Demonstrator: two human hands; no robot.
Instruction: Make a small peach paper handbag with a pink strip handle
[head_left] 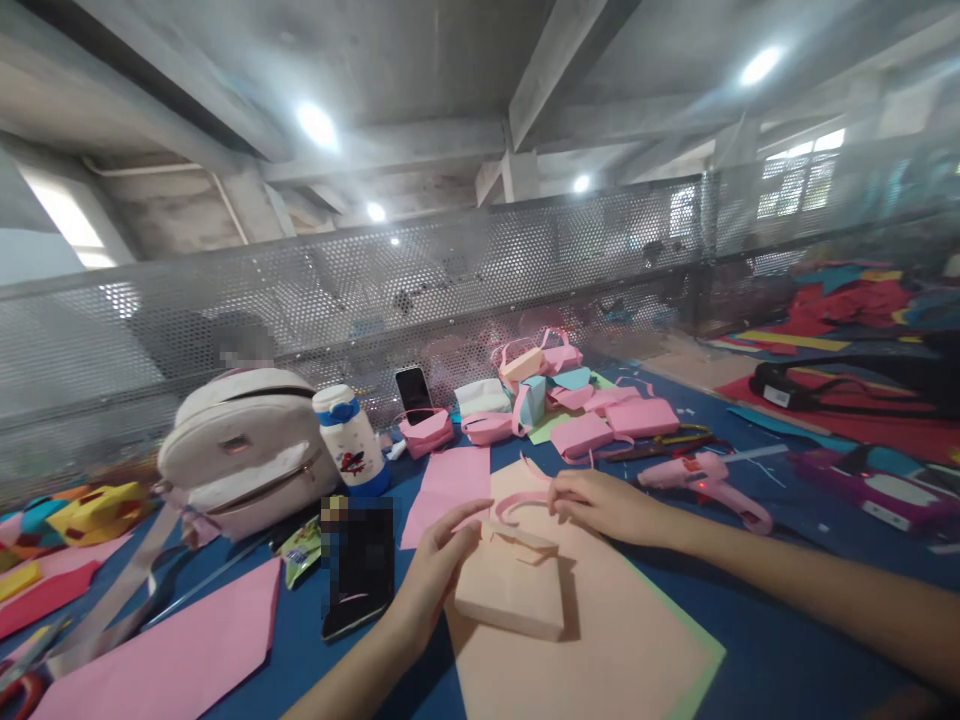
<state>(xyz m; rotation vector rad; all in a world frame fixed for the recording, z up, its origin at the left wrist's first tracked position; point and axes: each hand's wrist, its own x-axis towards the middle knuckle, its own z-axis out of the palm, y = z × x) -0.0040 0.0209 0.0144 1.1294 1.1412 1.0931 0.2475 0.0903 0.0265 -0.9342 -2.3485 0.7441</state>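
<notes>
A small peach paper bag point(514, 590) with a folded flap at its far end lies on a large peach paper sheet point(600, 640). My left hand point(442, 560) grips the bag's far left corner, its thumb on top and its fingers along the back edge. A narrow pink paper strip point(514, 500) curves just beyond the flap. Its right end is between the bent fingers of my right hand point(592, 505), which hovers over or rests on the sheet; I cannot tell which. To the right of that hand lies a pink glue gun point(686, 473) with a small red light.
Finished pink paper bags point(585, 435) are heaped at the back. A white backpack point(247, 450), a bottle point(351, 440) and a dark tablet point(360, 570) stand or lie left. Pink sheets point(180, 640) and scissors point(30, 670) are near left; a purple device point(874, 490) is right.
</notes>
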